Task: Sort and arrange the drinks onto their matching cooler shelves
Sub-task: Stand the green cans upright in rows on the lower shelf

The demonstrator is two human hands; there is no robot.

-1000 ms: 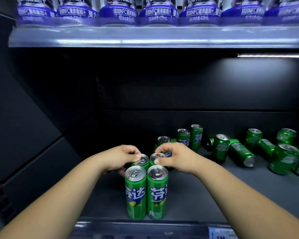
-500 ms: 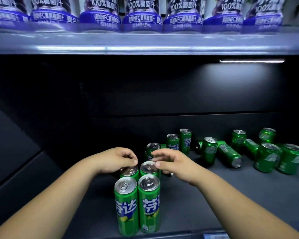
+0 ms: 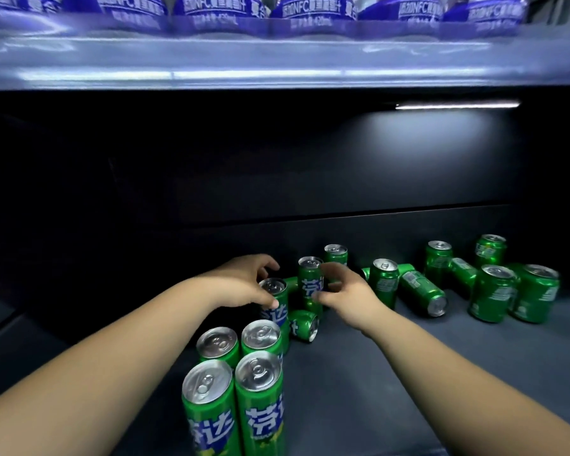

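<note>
Four green soda cans stand in a two-by-two block point(image 3: 237, 366) at the front of the dark lower shelf point(image 3: 392, 373). Just behind the block, my left hand point(image 3: 241, 284) curls over the top of an upright green can point(image 3: 274, 296), thumb on its side. My right hand point(image 3: 346, 292) holds another upright green can point(image 3: 310, 279) between thumb and fingers. A can point(image 3: 305, 324) lies on its side in front of that one. One more upright can point(image 3: 335, 253) stands further back.
Several loose green cans point(image 3: 494, 291), some upright and some lying, are scattered across the right half of the shelf. The shelf above point(image 3: 244, 60) carries a row of purple-labelled juice bottles point(image 3: 310, 8). A dark side wall closes off the left.
Both hands left the second-row cans of the block and reached further back, each onto a loose upright can. The view tilted down and closer.
</note>
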